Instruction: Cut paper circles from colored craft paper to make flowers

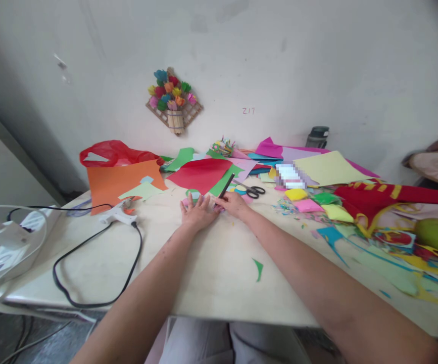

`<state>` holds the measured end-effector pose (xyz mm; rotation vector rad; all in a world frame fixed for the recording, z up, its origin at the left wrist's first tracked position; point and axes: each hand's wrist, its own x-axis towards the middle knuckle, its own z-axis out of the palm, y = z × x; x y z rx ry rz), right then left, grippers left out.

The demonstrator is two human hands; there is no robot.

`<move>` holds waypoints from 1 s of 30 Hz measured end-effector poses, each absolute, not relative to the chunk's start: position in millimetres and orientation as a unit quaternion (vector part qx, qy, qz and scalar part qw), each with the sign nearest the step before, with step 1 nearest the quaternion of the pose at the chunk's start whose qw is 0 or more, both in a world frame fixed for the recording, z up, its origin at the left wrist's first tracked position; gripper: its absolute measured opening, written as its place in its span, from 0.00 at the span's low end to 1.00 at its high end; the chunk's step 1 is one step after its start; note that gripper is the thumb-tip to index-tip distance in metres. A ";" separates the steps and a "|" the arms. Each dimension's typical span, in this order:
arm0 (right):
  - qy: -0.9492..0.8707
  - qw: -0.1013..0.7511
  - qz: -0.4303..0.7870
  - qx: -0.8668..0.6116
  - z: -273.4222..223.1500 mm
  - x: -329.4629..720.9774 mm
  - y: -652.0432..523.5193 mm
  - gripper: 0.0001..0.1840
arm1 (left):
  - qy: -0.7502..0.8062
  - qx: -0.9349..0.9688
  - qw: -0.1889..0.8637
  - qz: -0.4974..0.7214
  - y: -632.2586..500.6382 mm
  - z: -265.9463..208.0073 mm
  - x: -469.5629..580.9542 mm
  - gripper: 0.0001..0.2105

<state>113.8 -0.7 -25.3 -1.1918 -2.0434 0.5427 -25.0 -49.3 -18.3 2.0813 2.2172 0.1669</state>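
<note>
Well to the left of the black scissors (247, 189), a white glue gun (118, 216) lies by an orange sheet (101, 184). Nearer, but left of the scissors, the left hand (199, 212) is flat on the table, fingers spread. Just left of the scissors is a black pen (227, 185), pinched in the right hand (234, 205). It looks like a drawing step. I cannot tell what is under the tip; the next stroke calls for a steady pinch and a still left hand. Right of the scissors sits a yellow packet (295, 194).
</note>
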 end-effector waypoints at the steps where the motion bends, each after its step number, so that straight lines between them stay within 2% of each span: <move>1: -0.789 0.350 0.210 -0.459 -25.4 113.9 -0.6 0.15 | 0.727 0.683 0.048 0.056 -49.4 -18.3 -25.0 0.34; 15: -0.790 0.353 0.224 -0.449 -24.4 114.9 -1.9 0.16 | 0.728 0.682 0.044 0.051 -49.9 -17.6 -24.4 0.33; 24: -0.761 0.382 0.287 -0.438 -28.9 114.3 4.0 0.18 | 0.727 0.682 0.051 0.056 -50.4 -16.4 -24.0 0.37; 30: -0.763 0.375 0.239 -0.469 -26.8 112.9 4.0 0.17 | 0.727 0.682 0.056 0.057 -52.1 -14.3 -23.0 0.38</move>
